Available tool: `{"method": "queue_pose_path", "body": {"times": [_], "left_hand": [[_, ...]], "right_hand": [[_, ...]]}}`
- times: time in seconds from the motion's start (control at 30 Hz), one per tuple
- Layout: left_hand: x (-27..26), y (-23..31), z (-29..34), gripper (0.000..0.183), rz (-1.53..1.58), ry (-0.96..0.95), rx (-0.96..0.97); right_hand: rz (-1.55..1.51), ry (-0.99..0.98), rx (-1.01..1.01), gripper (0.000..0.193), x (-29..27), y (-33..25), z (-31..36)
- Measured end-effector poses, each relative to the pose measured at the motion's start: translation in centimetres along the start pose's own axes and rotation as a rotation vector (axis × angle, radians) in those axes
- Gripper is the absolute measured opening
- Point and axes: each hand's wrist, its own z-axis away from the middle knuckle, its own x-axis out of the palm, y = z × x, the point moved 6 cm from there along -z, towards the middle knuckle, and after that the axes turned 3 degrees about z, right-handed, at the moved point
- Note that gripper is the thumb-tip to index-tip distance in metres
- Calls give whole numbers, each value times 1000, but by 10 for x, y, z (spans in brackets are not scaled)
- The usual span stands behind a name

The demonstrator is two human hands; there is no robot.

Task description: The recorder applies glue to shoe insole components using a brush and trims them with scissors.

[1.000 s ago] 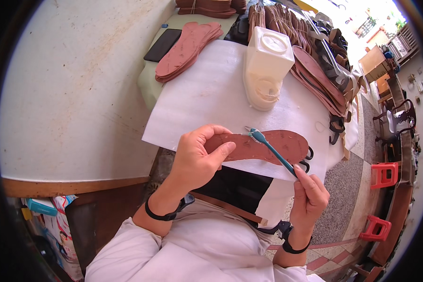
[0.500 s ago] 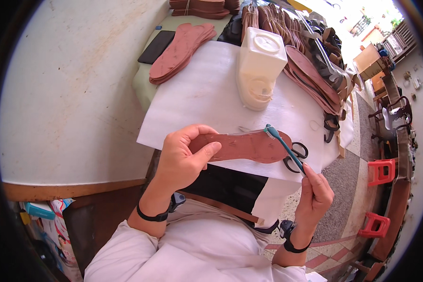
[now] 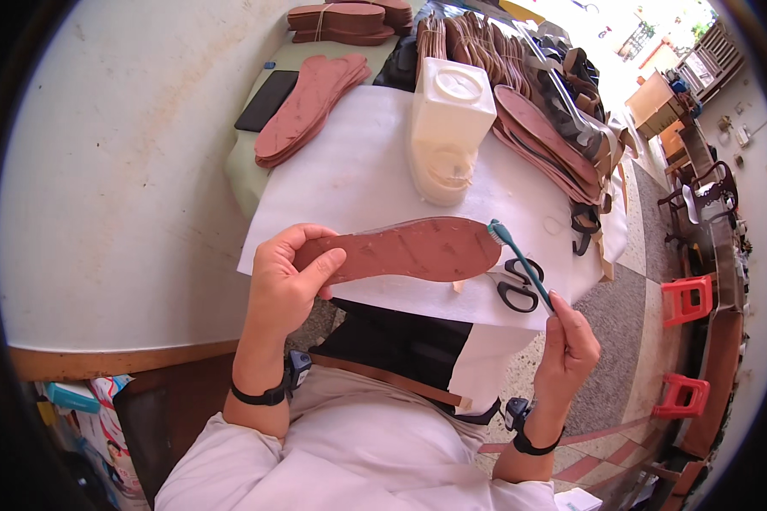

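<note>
My left hand (image 3: 288, 271) pinches one end of a reddish-brown insole (image 3: 413, 249), thumb on top, and holds it raised above the white sheet (image 3: 341, 128). In my closed right hand (image 3: 567, 345) is the lower end of a teal toothbrush (image 3: 520, 255). Its bristled head is at the insole's rounded right end; whether it touches is hard to tell. Black-handled scissors (image 3: 517, 298) lie on the sheet behind the brush, their blades partly covered by the insole. Beyond the insole stands a translucent cream plastic container (image 3: 452, 128) with an opening low on its front.
Stacked insoles (image 3: 311, 111) lie at the far left beside a black flat pad (image 3: 267, 100). More insoles (image 3: 550, 145) and bundled strips (image 3: 486, 43) crowd the far right of the table. Two red stools (image 3: 687, 300) stand on the floor to the right.
The insole and my left hand have shifted left. The brush head has gone from the insole's upper edge to its right end. The view has also shifted slightly.
</note>
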Motion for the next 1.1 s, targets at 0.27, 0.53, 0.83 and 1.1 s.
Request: {"method": "queue_pose_path", "body": {"times": [0.27, 0.53, 0.83, 1.1], "left_hand": [[-40, 8, -1, 13, -80, 81, -8], [-38, 5, 5, 13, -95, 29, 7], [-35, -1, 7, 13, -75, 2, 14], [-28, 2, 7, 14, -83, 14, -13]], "right_hand": [[-48, -25, 42, 26, -10, -11, -30], [26, -259, -116, 22, 36, -26, -107], [189, -248, -249, 17, 72, -19, -123], [142, -240, -229, 17, 63, -19, -115]]}}
